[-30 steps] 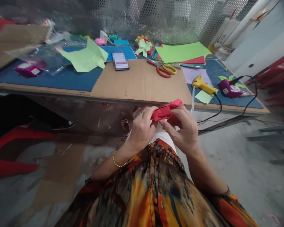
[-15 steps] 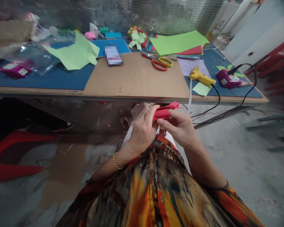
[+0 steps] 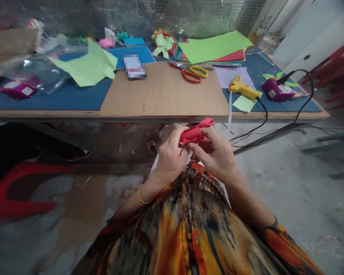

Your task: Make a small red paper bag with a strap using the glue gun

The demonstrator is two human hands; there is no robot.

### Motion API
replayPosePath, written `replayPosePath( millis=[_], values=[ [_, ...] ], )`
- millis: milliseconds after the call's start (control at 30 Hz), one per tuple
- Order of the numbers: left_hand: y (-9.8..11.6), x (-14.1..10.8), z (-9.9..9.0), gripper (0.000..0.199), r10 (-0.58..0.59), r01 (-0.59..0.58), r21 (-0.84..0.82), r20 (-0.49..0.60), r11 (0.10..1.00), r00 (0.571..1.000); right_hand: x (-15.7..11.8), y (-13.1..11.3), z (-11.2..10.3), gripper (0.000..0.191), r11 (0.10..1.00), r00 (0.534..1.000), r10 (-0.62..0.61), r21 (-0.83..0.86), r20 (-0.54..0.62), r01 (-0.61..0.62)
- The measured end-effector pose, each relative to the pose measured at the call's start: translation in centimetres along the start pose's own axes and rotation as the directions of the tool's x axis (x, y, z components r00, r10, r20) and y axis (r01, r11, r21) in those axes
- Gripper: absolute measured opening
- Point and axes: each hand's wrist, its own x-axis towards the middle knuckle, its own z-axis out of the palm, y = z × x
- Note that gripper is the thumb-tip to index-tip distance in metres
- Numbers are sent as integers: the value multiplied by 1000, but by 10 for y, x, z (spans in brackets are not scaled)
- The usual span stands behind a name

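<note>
Remotely, I see the worktop [image 3: 74, 100] across twelve o'clock, bearing cardboard [image 3: 160, 91]. Nearer, just toward three from centre, my left hand [image 3: 169, 153] and right hand [image 3: 219, 157] pinch red paper [image 3: 190, 135] between them; it tilts more steeply than before, so shaping seems unfinished.

Passage over front of cardboard [image 3: 160, 97]; scissors [image 3: 187, 70] bar rear, glue gun [image 3: 244, 90] right, probably plastic film [image 3: 53, 81] left.
</note>
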Motion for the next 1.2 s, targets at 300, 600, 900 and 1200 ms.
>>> replayPosePath(
  millis=[300, 600, 900, 1200],
  values=[
    [-6, -5, 3, 39, -228, 216, -347, 9, 913, 974, -4, -11, 5, 21, 945, 978, -178, -295, -113, 138],
    [-10, 1, -11, 47, -405, 420, -512, 148, 749, 902, 6, -5, 10, 20, 894, 957, -288, -367, -29, 258],
    [-33, 7, -20, 42, -505, 479, -747, 223, 462, 834, -5, -37, -34, 16, 893, 842, -361, -409, -401, 187],
    [-66, 11, -35, 29, -618, 597, -755, 338, 272, 710, 13, -17, -49, 18, 918, 945, -320, -271, -69, 291]
  ],
)
